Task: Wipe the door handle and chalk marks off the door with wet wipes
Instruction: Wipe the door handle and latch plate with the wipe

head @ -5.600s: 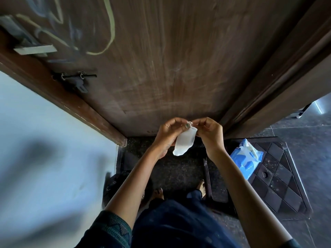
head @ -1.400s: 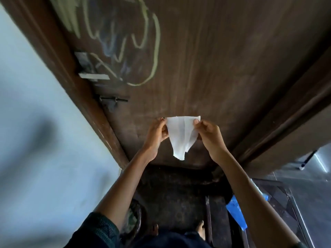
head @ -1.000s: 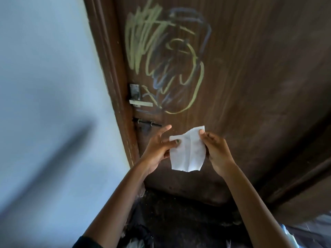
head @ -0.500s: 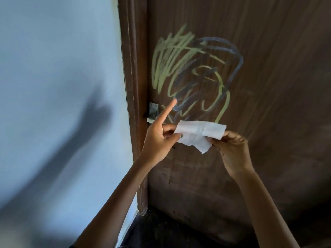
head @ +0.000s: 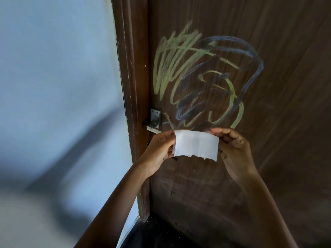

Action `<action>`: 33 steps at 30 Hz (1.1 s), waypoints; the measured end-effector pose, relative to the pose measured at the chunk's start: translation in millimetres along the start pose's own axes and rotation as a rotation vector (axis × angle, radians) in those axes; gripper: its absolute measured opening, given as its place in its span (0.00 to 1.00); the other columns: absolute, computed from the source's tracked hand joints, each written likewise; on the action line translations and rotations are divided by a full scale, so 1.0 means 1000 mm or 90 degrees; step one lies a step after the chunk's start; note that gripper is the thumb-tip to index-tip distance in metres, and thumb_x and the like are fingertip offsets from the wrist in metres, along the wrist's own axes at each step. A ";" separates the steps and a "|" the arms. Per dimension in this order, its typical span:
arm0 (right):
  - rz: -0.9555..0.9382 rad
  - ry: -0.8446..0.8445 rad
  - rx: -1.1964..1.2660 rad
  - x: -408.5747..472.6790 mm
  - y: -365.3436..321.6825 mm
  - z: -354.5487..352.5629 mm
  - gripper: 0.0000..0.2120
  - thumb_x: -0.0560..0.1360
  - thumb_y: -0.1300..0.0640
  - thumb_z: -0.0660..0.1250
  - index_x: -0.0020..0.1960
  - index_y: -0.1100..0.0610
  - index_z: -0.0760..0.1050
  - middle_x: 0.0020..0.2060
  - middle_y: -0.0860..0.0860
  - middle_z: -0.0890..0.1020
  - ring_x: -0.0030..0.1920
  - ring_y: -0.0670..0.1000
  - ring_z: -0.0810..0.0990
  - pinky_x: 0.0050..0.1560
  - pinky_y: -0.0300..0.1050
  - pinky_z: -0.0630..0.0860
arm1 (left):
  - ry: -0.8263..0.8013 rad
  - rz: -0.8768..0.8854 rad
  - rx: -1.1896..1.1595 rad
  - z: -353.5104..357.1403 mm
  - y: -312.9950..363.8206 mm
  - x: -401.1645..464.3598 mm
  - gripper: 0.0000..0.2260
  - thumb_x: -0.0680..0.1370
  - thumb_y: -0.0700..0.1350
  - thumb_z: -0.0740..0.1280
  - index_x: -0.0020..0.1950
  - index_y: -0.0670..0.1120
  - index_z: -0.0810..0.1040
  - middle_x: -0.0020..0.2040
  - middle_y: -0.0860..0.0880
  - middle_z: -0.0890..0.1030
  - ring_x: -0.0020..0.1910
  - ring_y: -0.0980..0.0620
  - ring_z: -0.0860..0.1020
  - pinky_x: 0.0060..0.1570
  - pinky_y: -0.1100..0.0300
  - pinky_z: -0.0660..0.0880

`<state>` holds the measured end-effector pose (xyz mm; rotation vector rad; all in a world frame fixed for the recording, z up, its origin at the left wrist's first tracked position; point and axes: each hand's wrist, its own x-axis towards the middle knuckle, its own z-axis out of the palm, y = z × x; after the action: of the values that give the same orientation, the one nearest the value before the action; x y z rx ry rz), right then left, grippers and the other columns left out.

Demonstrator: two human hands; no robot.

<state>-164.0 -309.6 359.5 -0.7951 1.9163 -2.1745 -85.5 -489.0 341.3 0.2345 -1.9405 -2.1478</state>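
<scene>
Both hands hold a white wet wipe [head: 196,145] stretched flat between them in the lower middle of the frame, in front of the dark wooden door [head: 279,86]. The left hand [head: 159,151] pinches the wipe's left edge, fingers closed on it; the right hand [head: 234,149] pinches the right edge, fingers curled shut on it. Half a second ago the wipe was crumpled and sagging, with the left forefinger pointing up; now it is pulled out into a neat rectangle and that finger is folded in. The yellow and blue chalk marks [head: 202,81] fill the door's middle, just above the wipe. The metal door handle [head: 154,122] sits left of centre, beside the door frame [head: 133,86], just above the left hand. The blue wall [head: 53,86] takes up the left of the frame.
</scene>
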 end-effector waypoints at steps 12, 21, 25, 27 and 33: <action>0.340 -0.155 0.360 0.006 0.062 0.031 0.31 0.56 0.47 0.82 0.56 0.56 0.81 0.58 0.55 0.81 0.57 0.53 0.80 0.48 0.44 0.80 | 0.013 -0.135 -0.152 -0.017 -0.021 0.010 0.08 0.81 0.47 0.59 0.56 0.50 0.76 0.48 0.48 0.80 0.51 0.50 0.79 0.45 0.59 0.80; 0.292 0.063 0.170 0.013 0.063 0.066 0.07 0.71 0.67 0.69 0.39 0.57 0.81 0.38 0.49 0.85 0.43 0.48 0.83 0.43 0.42 0.81 | 0.156 -0.226 -0.203 -0.048 -0.040 0.018 0.08 0.80 0.47 0.62 0.53 0.45 0.77 0.48 0.45 0.82 0.46 0.48 0.83 0.43 0.55 0.82; 0.150 0.201 -0.034 0.023 0.057 0.075 0.04 0.71 0.62 0.72 0.42 0.54 0.78 0.39 0.48 0.82 0.42 0.46 0.81 0.41 0.39 0.79 | 0.127 -0.254 -0.271 -0.061 -0.047 0.021 0.13 0.82 0.46 0.57 0.57 0.43 0.79 0.51 0.46 0.84 0.45 0.48 0.84 0.45 0.58 0.81; 0.016 0.229 -0.194 0.030 0.053 0.082 0.05 0.71 0.61 0.72 0.43 0.53 0.77 0.39 0.43 0.80 0.40 0.41 0.80 0.36 0.32 0.77 | 0.130 -0.252 -0.274 -0.065 -0.051 0.023 0.14 0.82 0.48 0.56 0.57 0.45 0.79 0.54 0.47 0.83 0.49 0.49 0.83 0.48 0.59 0.79; -0.383 0.142 -0.505 0.059 0.080 0.103 0.07 0.73 0.67 0.68 0.51 0.62 0.79 0.46 0.53 0.82 0.48 0.47 0.80 0.47 0.40 0.78 | 0.174 -0.264 -0.370 -0.063 -0.070 0.039 0.18 0.83 0.53 0.52 0.65 0.43 0.72 0.65 0.44 0.76 0.61 0.45 0.76 0.67 0.52 0.67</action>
<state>-184.6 -440.4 305.8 -1.4463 3.0356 -1.7417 -110.4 -553.2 266.3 0.8209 -1.1266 -2.6528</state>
